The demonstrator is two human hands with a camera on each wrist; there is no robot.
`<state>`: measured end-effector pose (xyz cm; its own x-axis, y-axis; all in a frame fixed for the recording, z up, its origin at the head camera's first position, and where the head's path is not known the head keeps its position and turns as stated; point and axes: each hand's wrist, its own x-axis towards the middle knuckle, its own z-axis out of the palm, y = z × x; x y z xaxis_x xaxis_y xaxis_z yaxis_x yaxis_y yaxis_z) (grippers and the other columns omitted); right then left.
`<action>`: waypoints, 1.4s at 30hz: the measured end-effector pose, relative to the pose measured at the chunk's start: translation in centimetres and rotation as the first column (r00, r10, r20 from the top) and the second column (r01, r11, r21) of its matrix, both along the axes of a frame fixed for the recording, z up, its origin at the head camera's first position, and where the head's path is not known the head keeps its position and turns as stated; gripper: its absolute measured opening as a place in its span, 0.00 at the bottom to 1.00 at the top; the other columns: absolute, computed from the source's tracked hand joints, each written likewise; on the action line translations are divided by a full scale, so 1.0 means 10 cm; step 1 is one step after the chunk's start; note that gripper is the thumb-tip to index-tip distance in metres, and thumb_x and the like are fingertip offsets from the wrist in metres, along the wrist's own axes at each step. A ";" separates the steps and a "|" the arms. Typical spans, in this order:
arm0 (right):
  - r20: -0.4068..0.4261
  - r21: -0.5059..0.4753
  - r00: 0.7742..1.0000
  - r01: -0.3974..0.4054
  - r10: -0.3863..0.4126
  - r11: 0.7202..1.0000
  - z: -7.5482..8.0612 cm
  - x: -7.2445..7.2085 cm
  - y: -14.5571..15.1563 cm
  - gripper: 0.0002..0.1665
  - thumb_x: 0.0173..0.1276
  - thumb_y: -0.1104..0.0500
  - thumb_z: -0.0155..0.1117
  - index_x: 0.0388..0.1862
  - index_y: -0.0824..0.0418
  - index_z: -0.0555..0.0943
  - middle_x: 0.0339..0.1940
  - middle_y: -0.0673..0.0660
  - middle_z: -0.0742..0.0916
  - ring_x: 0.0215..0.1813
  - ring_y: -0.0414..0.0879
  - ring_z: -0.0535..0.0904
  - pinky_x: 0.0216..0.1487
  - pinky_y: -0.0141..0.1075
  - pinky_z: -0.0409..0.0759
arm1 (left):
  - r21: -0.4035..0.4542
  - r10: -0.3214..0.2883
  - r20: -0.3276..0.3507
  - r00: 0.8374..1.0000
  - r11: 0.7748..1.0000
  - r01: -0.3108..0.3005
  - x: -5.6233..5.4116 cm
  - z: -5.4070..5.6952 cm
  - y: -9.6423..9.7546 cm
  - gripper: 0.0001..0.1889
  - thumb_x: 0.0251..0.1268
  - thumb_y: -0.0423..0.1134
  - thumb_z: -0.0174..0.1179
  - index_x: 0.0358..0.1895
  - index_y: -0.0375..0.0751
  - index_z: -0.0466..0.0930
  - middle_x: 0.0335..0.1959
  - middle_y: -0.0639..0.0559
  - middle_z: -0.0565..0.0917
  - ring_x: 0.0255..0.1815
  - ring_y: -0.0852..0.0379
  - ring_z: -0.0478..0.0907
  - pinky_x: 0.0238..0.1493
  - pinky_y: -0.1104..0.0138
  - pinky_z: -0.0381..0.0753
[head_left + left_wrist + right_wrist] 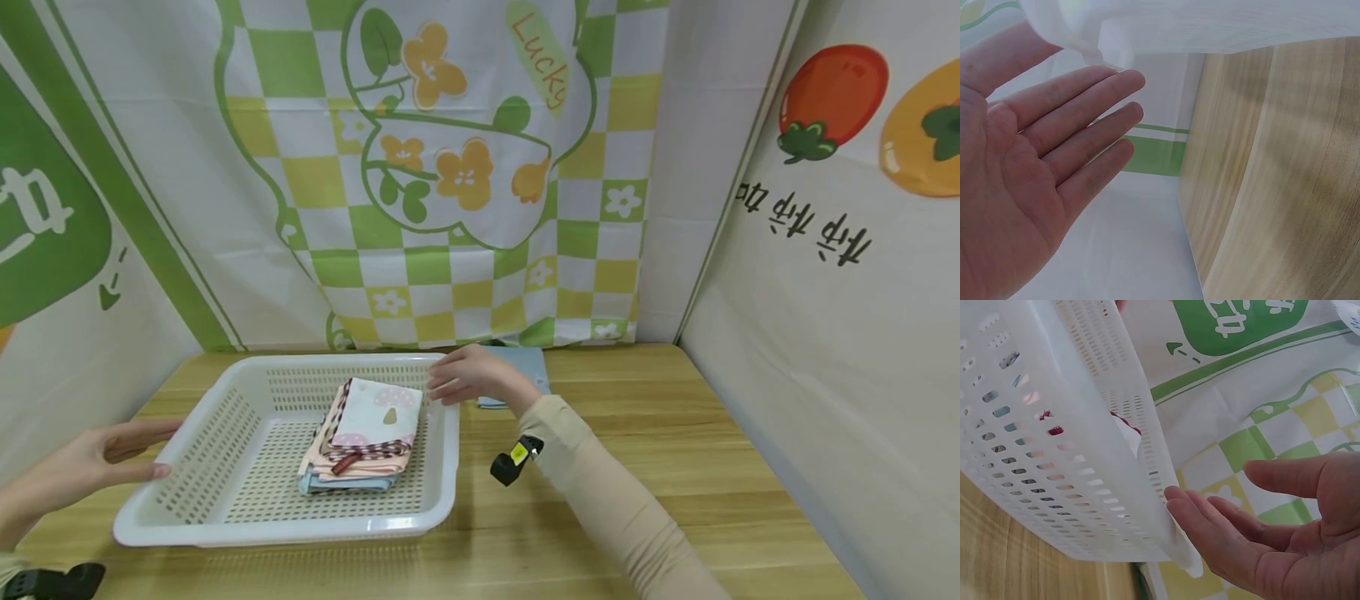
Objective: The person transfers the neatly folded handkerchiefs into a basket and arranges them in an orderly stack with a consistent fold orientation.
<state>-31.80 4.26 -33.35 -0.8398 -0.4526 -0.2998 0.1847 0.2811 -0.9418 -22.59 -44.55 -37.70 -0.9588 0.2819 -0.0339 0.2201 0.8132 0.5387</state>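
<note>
A white plastic basket with slotted walls stands on the wooden table. Inside it, toward the right, lies a stack of folded cloths: a white one with pink print and a checked edge on top, peach and light blue below. My left hand is at the basket's left rim, thumb tip by the rim; its fingers extend straight outside the wall in the left wrist view. Beside the right rim's far end is my right hand, fingers loosely bent and thumb spread apart in the right wrist view.
A light blue folded cloth lies at the table's back, partly hidden behind my right hand and wrist. Printed curtains hang along the back edge, with white side panels left and right. The wooden table extends right of the basket.
</note>
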 end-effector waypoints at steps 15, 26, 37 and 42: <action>-0.009 -0.030 0.999 0.036 -0.037 0.999 0.00 -0.02 0.17 0.22 0.73 0.63 0.53 0.63 0.69 0.70 0.56 0.69 0.81 0.52 0.55 0.83 0.50 0.41 0.83 | -0.008 0.037 0.030 0.999 0.999 -0.037 0.05 0.04 0.09 0.35 0.64 0.45 0.61 0.68 0.28 0.61 0.63 0.30 0.70 0.41 0.92 0.57 0.42 0.43 0.79; -0.042 -0.033 0.997 0.071 -0.072 0.997 -0.05 -0.08 0.30 0.22 0.73 0.61 0.54 0.62 0.71 0.71 0.51 0.69 0.83 0.52 0.57 0.83 0.55 0.47 0.80 | -0.036 0.039 0.030 0.999 0.999 -0.038 0.06 0.06 0.08 0.35 0.65 0.48 0.60 0.69 0.32 0.61 0.61 0.58 0.71 0.51 0.69 0.72 0.43 0.41 0.77; -0.030 -0.030 0.994 0.102 -0.103 0.994 -0.06 -0.13 0.43 0.23 0.72 0.61 0.54 0.62 0.71 0.70 0.55 0.70 0.81 0.56 0.59 0.80 0.58 0.49 0.78 | -0.003 0.026 0.046 0.999 1.000 -0.026 0.06 0.06 0.10 0.35 0.65 0.45 0.60 0.69 0.29 0.60 0.63 0.44 0.73 0.42 0.92 0.56 0.42 0.42 0.78; -0.039 -0.019 0.992 0.120 -0.121 0.993 -0.07 -0.16 0.53 0.24 0.72 0.61 0.54 0.63 0.70 0.69 0.57 0.71 0.80 0.58 0.60 0.79 0.58 0.48 0.78 | -0.035 0.030 0.053 0.998 0.999 -0.028 0.06 0.06 0.11 0.36 0.66 0.47 0.59 0.69 0.28 0.58 0.65 0.28 0.67 0.61 0.41 0.72 0.41 0.40 0.76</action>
<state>-33.38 9.53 -34.07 -0.8997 -0.3520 -0.2582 0.1784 0.2434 -0.9534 -22.01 -43.47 -37.12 -0.9632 0.2514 -0.0947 0.1674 0.8373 0.5205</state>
